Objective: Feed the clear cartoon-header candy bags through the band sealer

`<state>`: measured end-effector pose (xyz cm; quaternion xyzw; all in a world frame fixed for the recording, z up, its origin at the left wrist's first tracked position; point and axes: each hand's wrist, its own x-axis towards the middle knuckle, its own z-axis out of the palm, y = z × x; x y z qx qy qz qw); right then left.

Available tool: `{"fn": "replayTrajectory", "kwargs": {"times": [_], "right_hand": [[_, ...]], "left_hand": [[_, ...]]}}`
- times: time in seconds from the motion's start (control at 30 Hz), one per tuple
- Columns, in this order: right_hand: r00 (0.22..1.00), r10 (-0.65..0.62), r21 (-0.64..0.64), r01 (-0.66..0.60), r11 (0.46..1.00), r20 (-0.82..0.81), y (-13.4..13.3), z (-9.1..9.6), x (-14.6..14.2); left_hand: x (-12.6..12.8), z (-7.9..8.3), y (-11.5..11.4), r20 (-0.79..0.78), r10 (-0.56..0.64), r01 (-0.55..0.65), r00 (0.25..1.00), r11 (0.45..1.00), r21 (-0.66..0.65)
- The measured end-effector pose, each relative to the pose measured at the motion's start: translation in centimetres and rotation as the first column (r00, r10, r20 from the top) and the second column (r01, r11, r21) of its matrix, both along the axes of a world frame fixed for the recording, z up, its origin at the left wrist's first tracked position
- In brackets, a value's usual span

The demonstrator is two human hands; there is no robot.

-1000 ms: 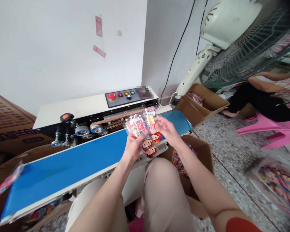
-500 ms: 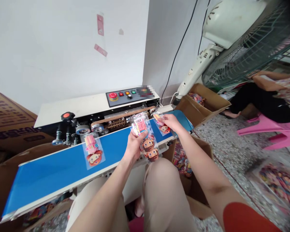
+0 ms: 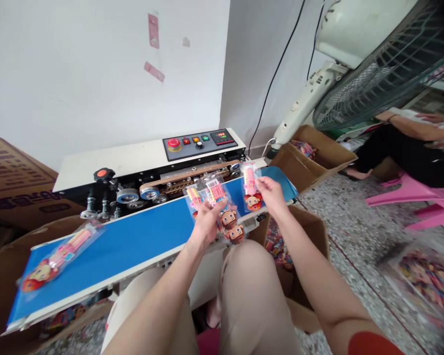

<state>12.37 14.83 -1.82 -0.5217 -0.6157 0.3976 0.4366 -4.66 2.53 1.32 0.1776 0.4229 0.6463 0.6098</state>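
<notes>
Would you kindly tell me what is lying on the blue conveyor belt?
One packet lies at the left end of the blue conveyor belt. The right hand holds another packet over the right end; the left hand and its packets hide the belt beneath.

One sealing machine [image 3: 148, 158], one blue belt [image 3: 133, 241], one fan [image 3: 373, 74], two open boxes [image 3: 318, 153] at right, about five toy packets [image 3: 250, 190] (fanned bunch hard to count).

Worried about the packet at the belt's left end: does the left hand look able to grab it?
Probably not: the left hand is full of packets, and the end packet lies far off along the blue belt.
</notes>
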Motion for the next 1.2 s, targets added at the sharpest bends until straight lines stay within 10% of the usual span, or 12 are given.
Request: {"fn": "replayTrajectory", "kwargs": {"times": [0.17, 0.3, 0.6, 0.9, 1.2], "right_hand": [[0.890, 0.038, -0.024, -0.031, 0.999, 0.454, 5.5, -0.9, 1.3], [0.827, -0.021, 0.096, -0.040, 0.995, 0.562, 3.6, 0.5, -1.1], [0.938, 0.324, -0.008, -0.328, 0.945, -0.122, -7.3, 2.7, -5.1], [0.922, -0.127, -0.151, 0.076, 0.986, -0.365, -1.1, 0.7, -1.0], [0.929, 0.192, 0.024, -0.194, 0.981, -0.318, -3.4, 1.5, -3.1]], "left_hand": [[0.0, 0.2, 0.0, 0.005, 0.033, -0.033, 0.999, 0.999, -0.011], [0.2, 0.0, 0.2, 0.008, 0.070, -0.070, 0.997, 0.997, -0.022], [0.6, -1.1, 0.2, -0.144, 0.077, -0.066, 0.987, 0.995, 0.079], [0.6, -0.8, -0.1, 0.028, -0.047, 0.050, 0.999, 0.992, -0.115], [-0.3, 0.3, 0.2, -0.237, 0.091, -0.099, 0.967, 0.995, -0.022]]}}
